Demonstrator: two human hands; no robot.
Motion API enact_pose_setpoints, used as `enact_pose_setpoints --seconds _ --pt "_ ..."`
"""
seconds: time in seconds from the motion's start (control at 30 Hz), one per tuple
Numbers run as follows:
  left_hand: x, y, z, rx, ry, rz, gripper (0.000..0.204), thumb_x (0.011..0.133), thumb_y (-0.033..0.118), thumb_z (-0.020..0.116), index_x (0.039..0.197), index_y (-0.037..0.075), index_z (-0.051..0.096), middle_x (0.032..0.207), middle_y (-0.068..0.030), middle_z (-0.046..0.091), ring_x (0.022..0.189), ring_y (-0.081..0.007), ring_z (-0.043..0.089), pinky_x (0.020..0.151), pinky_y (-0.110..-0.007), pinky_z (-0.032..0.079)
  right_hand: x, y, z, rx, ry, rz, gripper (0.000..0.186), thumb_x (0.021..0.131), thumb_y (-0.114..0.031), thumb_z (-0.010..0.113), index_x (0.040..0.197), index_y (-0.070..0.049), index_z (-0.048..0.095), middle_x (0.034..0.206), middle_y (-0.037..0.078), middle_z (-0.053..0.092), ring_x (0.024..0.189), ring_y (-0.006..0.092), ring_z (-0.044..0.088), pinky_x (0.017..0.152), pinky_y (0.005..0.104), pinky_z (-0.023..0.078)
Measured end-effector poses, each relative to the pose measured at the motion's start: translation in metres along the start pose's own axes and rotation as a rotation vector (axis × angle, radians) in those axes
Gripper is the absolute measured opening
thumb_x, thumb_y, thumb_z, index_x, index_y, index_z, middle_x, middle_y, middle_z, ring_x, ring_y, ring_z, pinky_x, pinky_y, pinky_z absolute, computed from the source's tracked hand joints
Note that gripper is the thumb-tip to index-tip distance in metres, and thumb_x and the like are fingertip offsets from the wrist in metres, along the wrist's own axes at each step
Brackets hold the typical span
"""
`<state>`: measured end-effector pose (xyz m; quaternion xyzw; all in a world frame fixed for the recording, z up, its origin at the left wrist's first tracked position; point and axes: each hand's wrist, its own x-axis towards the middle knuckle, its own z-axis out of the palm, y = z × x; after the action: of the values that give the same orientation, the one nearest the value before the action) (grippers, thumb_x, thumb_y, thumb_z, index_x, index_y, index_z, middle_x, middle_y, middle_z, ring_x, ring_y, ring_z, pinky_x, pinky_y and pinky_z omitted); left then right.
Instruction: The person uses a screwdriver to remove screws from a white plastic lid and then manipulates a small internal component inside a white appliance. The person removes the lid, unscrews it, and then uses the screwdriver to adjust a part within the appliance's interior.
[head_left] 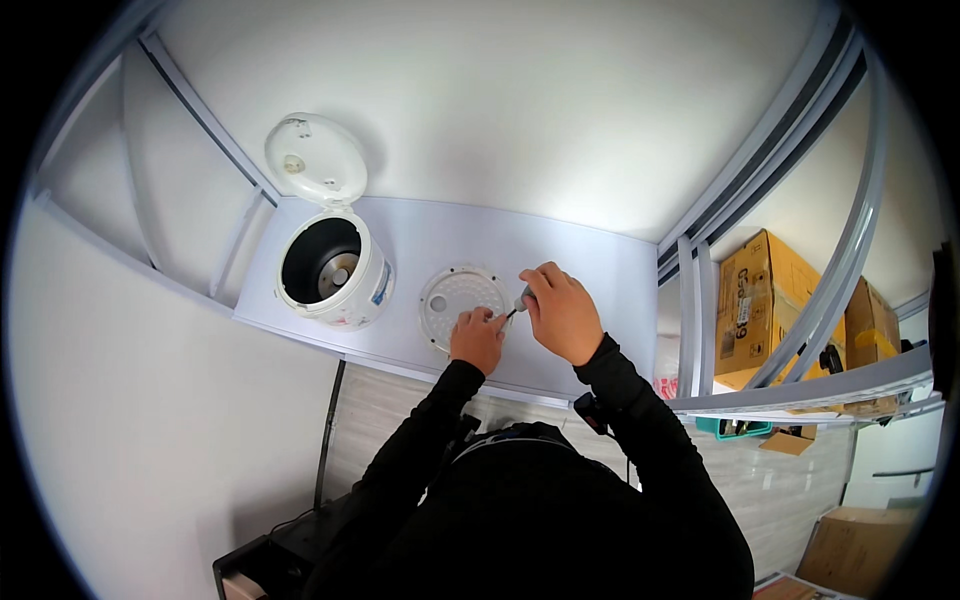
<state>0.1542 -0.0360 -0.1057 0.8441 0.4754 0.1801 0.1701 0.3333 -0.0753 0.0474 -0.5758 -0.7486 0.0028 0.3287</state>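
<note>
My right hand (562, 314) is wrapped round the grey handle of a small screwdriver (525, 296). Its dark shaft slants down to the left, toward the fingertips of my left hand (477, 340). Those left fingers are pinched together at the right edge of a round white plate (437, 327); what is between them is too small to make out. Small dark spots dot the plate's rim, and a grey circle marks its upper left part. The plate lies flat on the pale table (600, 290), partly covered by my left hand.
Left of the plate stands a white rice cooker (372, 290), its lid (318, 160) raised and its dark inside showing. White metal rails (690, 315) flank the table's right end. Beyond them are cardboard boxes (745, 310) and a teal bin (735, 430).
</note>
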Motion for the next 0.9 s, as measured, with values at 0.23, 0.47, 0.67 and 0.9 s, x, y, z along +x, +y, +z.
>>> enact_pose_setpoints --seconds 0.23,0.47,0.67,0.9 --pt "-0.001 -0.002 0.001 0.004 -0.004 0.013 0.035 0.089 0.018 0.073 0.123 0.022 0.074 0.123 -0.0048 0.061 0.117 -0.0308 0.056 0.095 -0.044 0.054 0.009 -0.011 0.011 -0.051 -0.090 0.157 0.029 0.088 -0.013 0.074 0.113 -0.005 0.061 0.101 0.015 0.062 0.077 0.0347 0.067 0.065 0.0422 0.054" --pt "0.000 -0.001 0.000 -0.056 -0.003 -0.036 0.026 0.090 0.022 0.072 0.116 0.021 0.076 0.122 -0.0058 0.063 0.117 -0.0340 0.056 0.090 -0.046 0.056 0.023 0.005 0.005 0.104 -0.246 -0.169 0.031 0.089 -0.015 0.072 0.115 -0.006 0.057 0.105 0.018 0.060 0.081 0.0387 0.067 0.065 0.0450 0.054" --pt "0.000 -0.001 -0.002 0.000 -0.039 -0.036 0.032 0.089 0.018 0.072 0.121 0.024 0.074 0.122 -0.0042 0.061 0.118 -0.0318 0.055 0.090 -0.044 0.057 0.034 -0.026 0.008 -0.171 -0.307 0.331 0.030 0.083 -0.015 0.071 0.107 -0.006 0.056 0.097 0.019 0.061 0.086 0.0398 0.064 0.072 0.0480 0.055" --pt "0.001 0.003 -0.003 -0.031 -0.042 -0.070 0.030 0.088 0.018 0.072 0.118 0.023 0.075 0.124 -0.0044 0.061 0.119 -0.0321 0.055 0.088 -0.046 0.058 0.024 -0.024 0.007 0.009 -0.115 0.160 0.027 0.083 -0.007 0.067 0.106 -0.004 0.053 0.094 0.019 0.062 0.088 0.0428 0.065 0.074 0.0503 0.053"
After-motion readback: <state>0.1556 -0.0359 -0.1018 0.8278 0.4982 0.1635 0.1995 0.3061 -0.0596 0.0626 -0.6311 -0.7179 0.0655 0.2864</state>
